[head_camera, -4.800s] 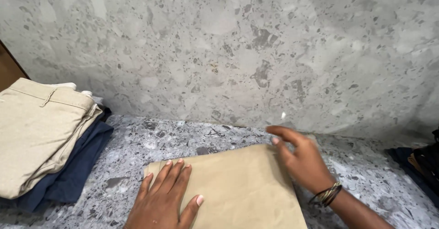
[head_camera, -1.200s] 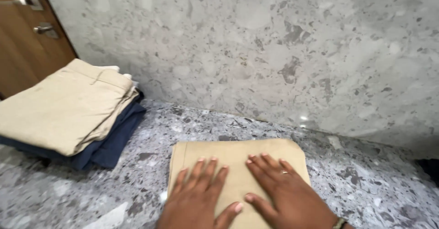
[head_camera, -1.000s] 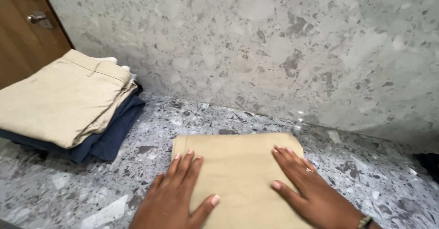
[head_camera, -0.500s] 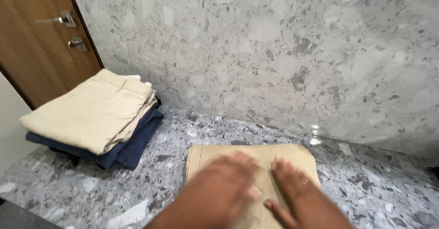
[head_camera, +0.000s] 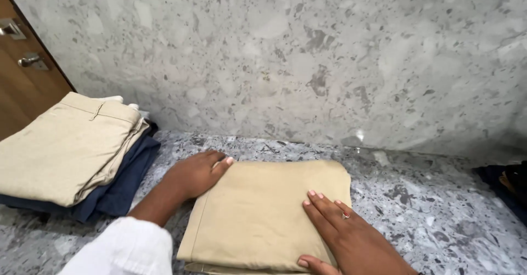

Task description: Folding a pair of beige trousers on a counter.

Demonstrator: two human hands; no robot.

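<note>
While I am watching the head view, the left hand (head_camera: 192, 175) is cupping the far left corner of the folded tan trousers (head_camera: 263, 214), its fingers (head_camera: 219, 162) curled loosely against the edge without clamping it. The right hand (head_camera: 346, 236) is lying flat on the cloth, fingers spread, gripping nothing. The trousers are lying on the speckled tabletop (head_camera: 428, 209), near a pile of folded clothes (head_camera: 71, 154) to the left.
</note>
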